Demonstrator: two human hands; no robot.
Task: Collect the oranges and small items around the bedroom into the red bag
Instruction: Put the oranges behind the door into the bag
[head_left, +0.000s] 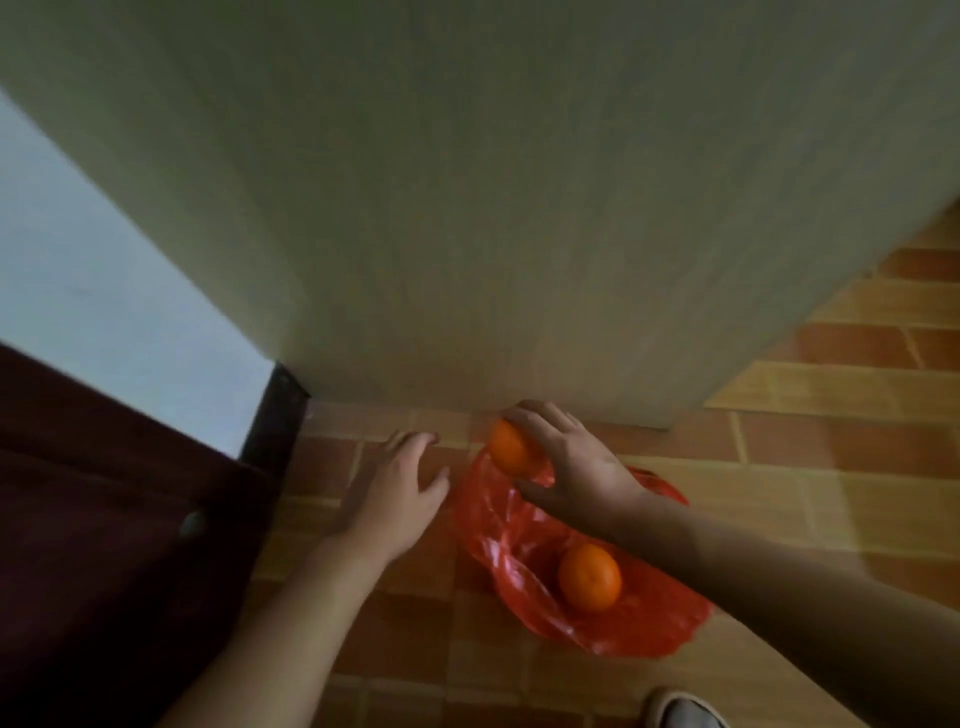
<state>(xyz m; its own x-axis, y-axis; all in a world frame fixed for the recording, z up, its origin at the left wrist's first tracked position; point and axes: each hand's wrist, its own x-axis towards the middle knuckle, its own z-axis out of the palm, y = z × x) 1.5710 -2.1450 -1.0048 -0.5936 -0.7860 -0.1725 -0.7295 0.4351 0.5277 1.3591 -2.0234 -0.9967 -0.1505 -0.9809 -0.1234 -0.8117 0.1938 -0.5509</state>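
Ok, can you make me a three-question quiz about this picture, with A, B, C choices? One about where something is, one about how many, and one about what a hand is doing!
1. Where does the red bag lie?
A. on the tiled floor
B. on a chair
C. hanging from a hook

2. How many oranges show?
A. one
B. two
C. four

3. What is the right hand doing?
A. lying flat on the floor
B. gripping a shoe
C. gripping an orange

Answers: 1 A, the bag is spread on the tiles. 2 B, one held orange and a second orange on the bag. 3 C, its fingers curl round the fruit, while the left hand is empty.
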